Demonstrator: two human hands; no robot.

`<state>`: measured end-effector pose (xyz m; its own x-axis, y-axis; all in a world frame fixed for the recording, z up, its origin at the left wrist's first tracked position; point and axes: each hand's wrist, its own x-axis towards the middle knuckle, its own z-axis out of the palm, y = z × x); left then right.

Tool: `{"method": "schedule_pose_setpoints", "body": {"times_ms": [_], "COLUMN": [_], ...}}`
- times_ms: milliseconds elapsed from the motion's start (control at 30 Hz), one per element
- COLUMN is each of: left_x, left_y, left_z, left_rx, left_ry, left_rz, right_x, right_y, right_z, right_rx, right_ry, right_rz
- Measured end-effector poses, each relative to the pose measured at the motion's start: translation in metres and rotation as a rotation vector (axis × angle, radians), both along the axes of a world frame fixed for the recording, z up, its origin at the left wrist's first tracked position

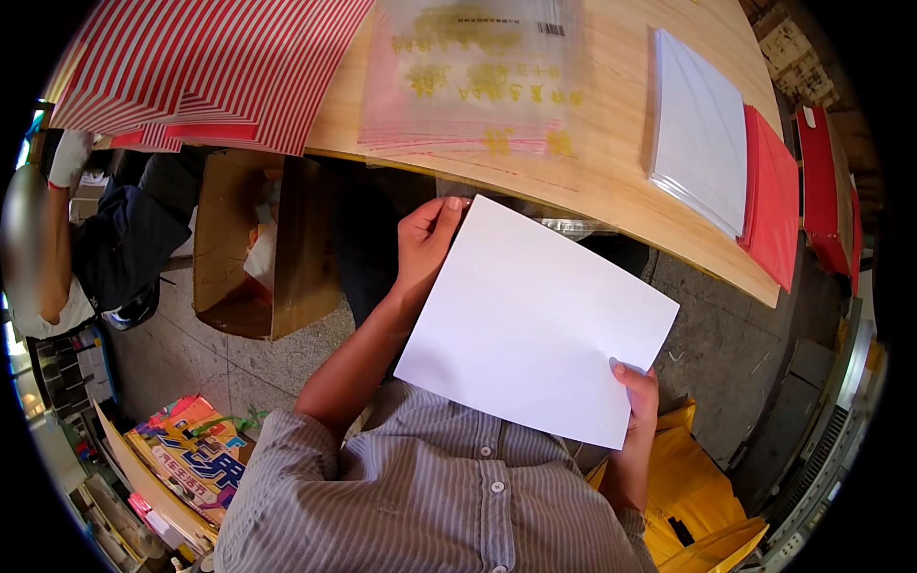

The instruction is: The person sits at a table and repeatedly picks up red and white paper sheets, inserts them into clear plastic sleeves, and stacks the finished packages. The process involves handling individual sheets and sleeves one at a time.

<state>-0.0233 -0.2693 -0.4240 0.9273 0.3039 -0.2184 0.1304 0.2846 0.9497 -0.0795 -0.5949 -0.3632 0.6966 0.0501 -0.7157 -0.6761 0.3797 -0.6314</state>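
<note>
Slantwise, white sheet (540, 325), long axis sloping down rightward, left hand (427, 239) perhaps touching.

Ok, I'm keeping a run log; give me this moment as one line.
left hand: at white paper corner | right hand: gripping right edge | table: plastic bags, striped sheets
</note>
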Motion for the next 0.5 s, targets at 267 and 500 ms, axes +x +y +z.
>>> {"method": "schedule_pose_setpoints", "body": {"times_ms": [267,500], "left_x": [-0.005,-0.017], "left_y": [-0.001,0.001], "left_z": [-0.004,-0.010], "left_rx": [-0.043,-0.155], "left_ry": [-0.046,-0.057], "left_rz": [-0.042,-0.276], "right_x": [0.000,-0.007], "right_y": [0.002,-0.014], "right_z": [0.000,-0.008], "right_rx": [0.058,-0.003], "right_ry": [-0.076,-0.139], "right_rz": [-0.129,-0.236]}}
